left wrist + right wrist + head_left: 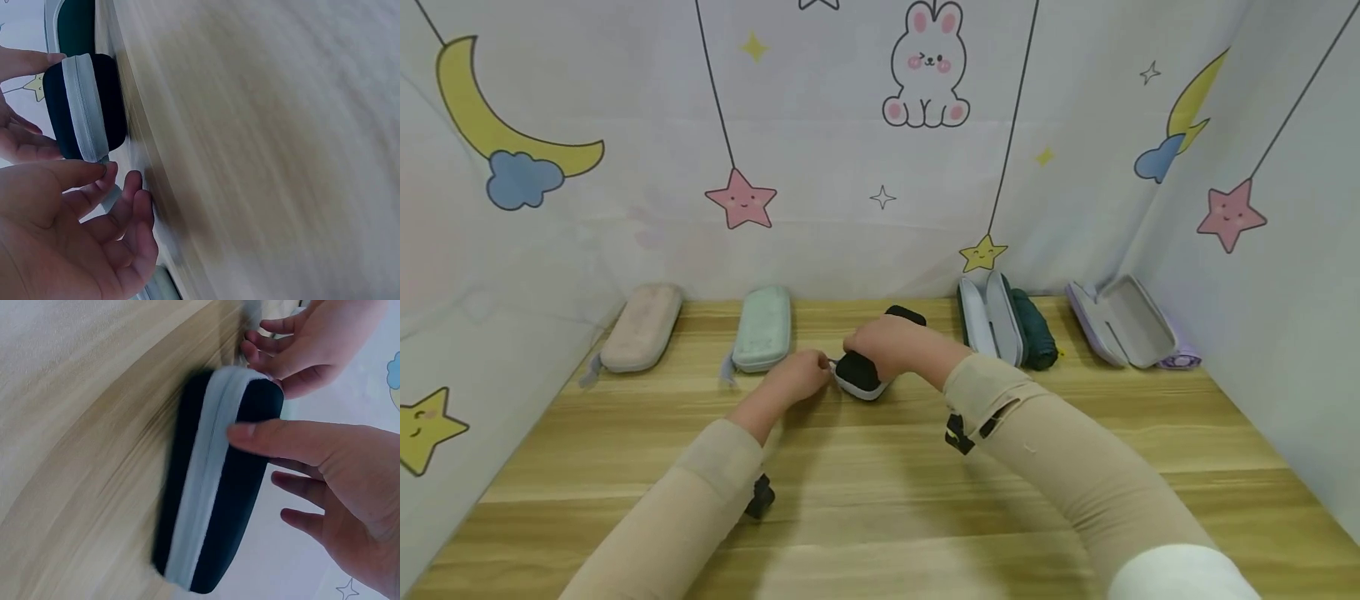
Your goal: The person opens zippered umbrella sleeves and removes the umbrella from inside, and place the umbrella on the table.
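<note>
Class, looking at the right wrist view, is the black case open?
No, the black case has its halves meeting along the pale zipper band.

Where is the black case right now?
In the head view, the black case is near the centre, gripped by the right hand, between the mint case on its left and the open dark-green case on its right.

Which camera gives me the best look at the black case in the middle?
The right wrist view: the black case shows nearly its full length there, with the pale zipped band along its side. The left wrist view shows mainly one end; the head view shows it smaller and partly covered.
</note>
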`<action>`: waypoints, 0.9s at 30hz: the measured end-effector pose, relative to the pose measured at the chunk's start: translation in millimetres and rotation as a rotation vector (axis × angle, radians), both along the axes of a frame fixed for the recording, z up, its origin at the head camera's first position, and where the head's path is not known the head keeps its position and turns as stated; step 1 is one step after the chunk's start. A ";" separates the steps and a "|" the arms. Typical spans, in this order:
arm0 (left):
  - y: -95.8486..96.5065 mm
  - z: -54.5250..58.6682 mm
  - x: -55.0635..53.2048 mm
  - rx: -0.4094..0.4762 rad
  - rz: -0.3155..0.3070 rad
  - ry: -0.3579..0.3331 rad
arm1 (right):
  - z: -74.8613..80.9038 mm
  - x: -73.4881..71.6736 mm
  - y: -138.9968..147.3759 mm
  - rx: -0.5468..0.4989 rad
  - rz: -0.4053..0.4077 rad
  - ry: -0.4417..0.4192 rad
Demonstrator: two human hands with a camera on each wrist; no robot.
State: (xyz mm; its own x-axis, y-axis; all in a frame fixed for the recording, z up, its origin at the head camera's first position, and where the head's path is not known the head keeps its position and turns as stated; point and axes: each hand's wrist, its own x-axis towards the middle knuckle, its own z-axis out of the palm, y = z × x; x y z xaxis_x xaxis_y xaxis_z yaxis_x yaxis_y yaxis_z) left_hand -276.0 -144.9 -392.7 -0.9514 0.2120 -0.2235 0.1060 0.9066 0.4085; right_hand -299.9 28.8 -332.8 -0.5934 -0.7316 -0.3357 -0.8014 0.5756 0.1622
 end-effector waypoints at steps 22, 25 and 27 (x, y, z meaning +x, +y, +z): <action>2.5 6.1 5.2 -0.017 -0.047 -0.024 | -7.2 -7.5 -0.1 -0.103 -0.241 -0.072; 3.3 8.7 6.6 -0.025 -0.045 -0.011 | -7.6 -10.6 -4.1 -0.094 -0.284 -0.055; 3.9 9.8 7.1 -0.029 -0.043 -0.010 | -8.2 -12.9 -6.4 -0.079 -0.310 -0.045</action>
State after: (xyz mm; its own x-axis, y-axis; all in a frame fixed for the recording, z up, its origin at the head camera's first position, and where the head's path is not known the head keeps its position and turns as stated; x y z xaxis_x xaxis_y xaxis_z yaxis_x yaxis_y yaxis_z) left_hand -268.9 -141.0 -382.9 -0.9393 0.2454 -0.2397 0.1407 0.9128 0.3834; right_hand -312.8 22.4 -341.0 -0.7777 -0.5434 -0.3160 -0.5915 0.8028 0.0752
